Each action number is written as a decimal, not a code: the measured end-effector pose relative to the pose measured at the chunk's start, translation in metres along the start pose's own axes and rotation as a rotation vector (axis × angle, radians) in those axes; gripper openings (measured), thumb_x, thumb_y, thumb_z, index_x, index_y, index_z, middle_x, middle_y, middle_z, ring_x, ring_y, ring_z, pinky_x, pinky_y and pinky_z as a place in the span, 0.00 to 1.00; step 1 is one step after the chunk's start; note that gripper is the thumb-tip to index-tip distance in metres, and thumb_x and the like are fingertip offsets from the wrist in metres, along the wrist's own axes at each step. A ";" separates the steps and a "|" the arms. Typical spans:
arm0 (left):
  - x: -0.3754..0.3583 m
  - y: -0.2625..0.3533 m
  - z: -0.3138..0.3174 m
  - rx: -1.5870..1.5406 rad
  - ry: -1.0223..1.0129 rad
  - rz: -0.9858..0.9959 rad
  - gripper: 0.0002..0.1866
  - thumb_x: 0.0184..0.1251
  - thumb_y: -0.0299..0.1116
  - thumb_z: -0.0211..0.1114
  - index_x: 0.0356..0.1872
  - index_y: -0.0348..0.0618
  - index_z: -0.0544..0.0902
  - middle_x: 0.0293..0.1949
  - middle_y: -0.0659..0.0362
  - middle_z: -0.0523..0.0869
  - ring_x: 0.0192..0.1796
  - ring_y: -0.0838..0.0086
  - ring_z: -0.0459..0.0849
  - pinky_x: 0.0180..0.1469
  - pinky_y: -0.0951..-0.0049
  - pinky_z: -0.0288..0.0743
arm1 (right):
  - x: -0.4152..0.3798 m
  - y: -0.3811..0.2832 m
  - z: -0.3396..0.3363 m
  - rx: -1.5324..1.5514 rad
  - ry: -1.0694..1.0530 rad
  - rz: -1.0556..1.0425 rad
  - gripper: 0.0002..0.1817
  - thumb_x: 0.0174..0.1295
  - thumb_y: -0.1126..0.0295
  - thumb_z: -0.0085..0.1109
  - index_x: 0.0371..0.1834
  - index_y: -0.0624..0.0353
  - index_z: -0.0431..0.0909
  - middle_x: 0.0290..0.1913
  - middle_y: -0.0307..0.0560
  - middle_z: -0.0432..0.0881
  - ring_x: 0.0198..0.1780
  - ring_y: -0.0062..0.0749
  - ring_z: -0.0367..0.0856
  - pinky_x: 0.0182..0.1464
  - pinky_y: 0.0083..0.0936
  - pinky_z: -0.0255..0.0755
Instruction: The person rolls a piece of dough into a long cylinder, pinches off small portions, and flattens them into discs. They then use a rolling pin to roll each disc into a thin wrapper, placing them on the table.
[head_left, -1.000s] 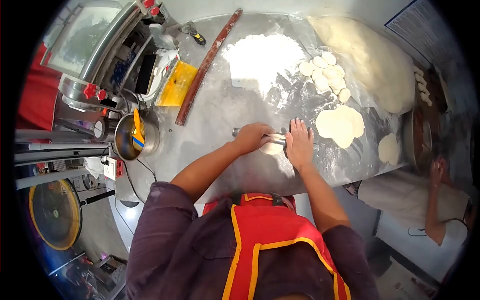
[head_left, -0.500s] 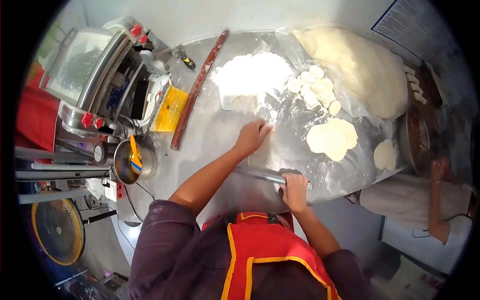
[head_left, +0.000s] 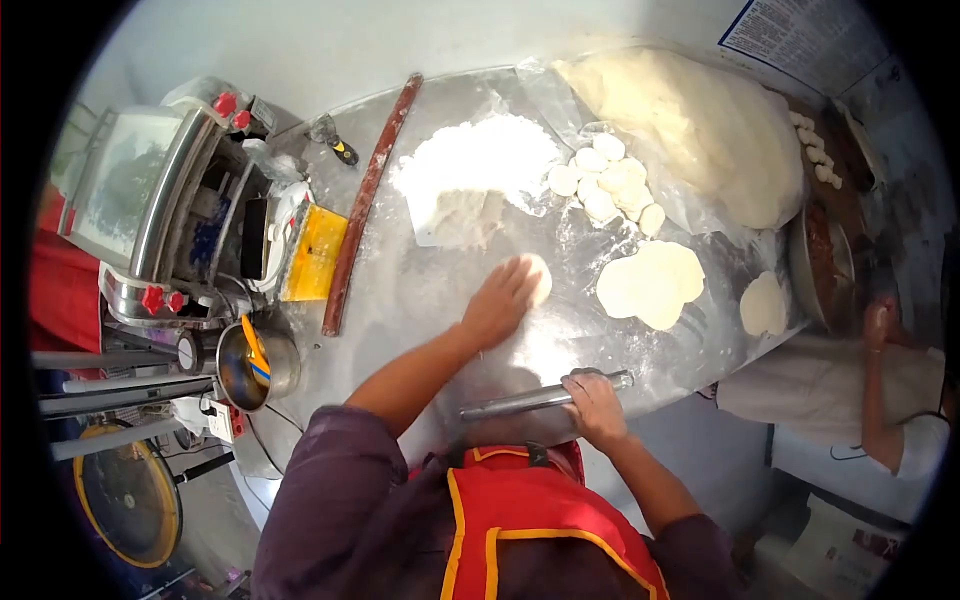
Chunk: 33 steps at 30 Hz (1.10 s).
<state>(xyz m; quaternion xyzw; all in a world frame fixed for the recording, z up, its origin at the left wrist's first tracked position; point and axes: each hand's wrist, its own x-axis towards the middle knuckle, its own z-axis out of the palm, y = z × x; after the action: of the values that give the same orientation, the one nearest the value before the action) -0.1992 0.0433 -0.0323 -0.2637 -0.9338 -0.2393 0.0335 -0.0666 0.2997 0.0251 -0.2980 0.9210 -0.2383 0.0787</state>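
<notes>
My left hand (head_left: 500,305) lies on the steel table with fingers stretched out over a small round of dough (head_left: 541,281), whose right edge shows past the fingertips. My right hand (head_left: 596,405) is closed around a metal rolling pin (head_left: 515,402) close to its right end; the pin rests near the front edge, slightly tilted. Flattened dough wrappers (head_left: 650,285) overlap to the right of my left hand. Behind them sits a pile of small dough pieces (head_left: 605,180). White flour (head_left: 480,160) is heaped at the back middle, with a pale flat scraper-like patch at its front.
A large mass of dough under plastic (head_left: 690,130) fills the back right. One flat dough piece (head_left: 764,304) lies near a bowl of filling (head_left: 828,265). A long red-brown rod (head_left: 372,205), a machine (head_left: 150,200) and a pot (head_left: 262,375) stand left. Another person's arm (head_left: 880,390) is at right.
My left hand has gone from closed fingertips to lying flatter over the dough round, which now shows. The rolling pin has turned, its right end swinging away from me. The view has shifted slightly.
</notes>
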 end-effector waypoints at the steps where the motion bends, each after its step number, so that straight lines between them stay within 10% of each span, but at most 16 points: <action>1: -0.023 0.016 -0.006 -0.036 -0.003 -0.002 0.28 0.71 0.35 0.54 0.71 0.41 0.66 0.73 0.45 0.63 0.75 0.49 0.60 0.75 0.54 0.54 | 0.003 -0.007 0.002 0.014 0.007 0.008 0.26 0.57 0.68 0.62 0.60 0.65 0.73 0.61 0.58 0.76 0.61 0.51 0.74 0.65 0.49 0.63; 6: -0.110 0.074 -0.010 -0.168 -0.103 0.044 0.28 0.69 0.35 0.56 0.69 0.37 0.67 0.71 0.42 0.65 0.72 0.48 0.64 0.73 0.55 0.57 | 0.039 -0.031 0.038 -0.287 0.286 0.184 0.32 0.60 0.62 0.61 0.66 0.68 0.68 0.67 0.62 0.71 0.69 0.52 0.68 0.72 0.50 0.57; 12: -0.035 0.036 -0.037 -0.198 -0.084 -0.366 0.19 0.63 0.31 0.63 0.54 0.37 0.76 0.53 0.46 0.79 0.55 0.51 0.75 0.58 0.56 0.71 | 0.166 -0.001 0.038 -0.329 0.302 0.284 0.30 0.69 0.55 0.51 0.66 0.69 0.69 0.67 0.63 0.71 0.72 0.50 0.65 0.73 0.49 0.55; 18: -0.073 0.023 -0.029 -0.245 -0.141 -0.469 0.15 0.63 0.40 0.65 0.47 0.45 0.82 0.46 0.48 0.83 0.49 0.51 0.81 0.50 0.53 0.75 | 0.046 -0.041 0.038 -0.246 0.083 0.198 0.33 0.65 0.54 0.56 0.65 0.70 0.69 0.67 0.65 0.71 0.69 0.53 0.69 0.71 0.49 0.59; 22: -0.088 0.026 -0.030 -0.332 -0.213 -0.522 0.15 0.63 0.45 0.64 0.40 0.46 0.85 0.39 0.48 0.87 0.41 0.50 0.85 0.45 0.50 0.77 | 0.077 -0.033 0.046 -0.365 0.392 0.085 0.30 0.65 0.58 0.57 0.63 0.70 0.70 0.64 0.65 0.74 0.67 0.53 0.71 0.69 0.52 0.61; 29: -0.029 0.024 -0.048 -0.253 -0.391 -0.488 0.15 0.64 0.48 0.61 0.36 0.49 0.87 0.38 0.50 0.87 0.42 0.50 0.84 0.44 0.52 0.75 | 0.157 -0.012 0.035 -0.431 0.124 0.057 0.28 0.69 0.57 0.52 0.63 0.69 0.70 0.66 0.60 0.73 0.69 0.51 0.68 0.71 0.50 0.58; 33: -0.080 0.010 -0.045 -0.346 -0.080 -0.644 0.12 0.66 0.40 0.60 0.39 0.43 0.85 0.35 0.46 0.86 0.40 0.47 0.85 0.44 0.48 0.76 | 0.045 -0.050 0.033 -0.191 0.011 0.171 0.30 0.66 0.56 0.55 0.64 0.69 0.70 0.65 0.62 0.72 0.69 0.52 0.68 0.70 0.52 0.59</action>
<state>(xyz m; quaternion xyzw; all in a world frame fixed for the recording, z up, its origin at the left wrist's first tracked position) -0.1283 -0.0086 -0.0040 0.0327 -0.9152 -0.3818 -0.1251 -0.0681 0.2245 0.0205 -0.2231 0.9620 -0.1436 0.0647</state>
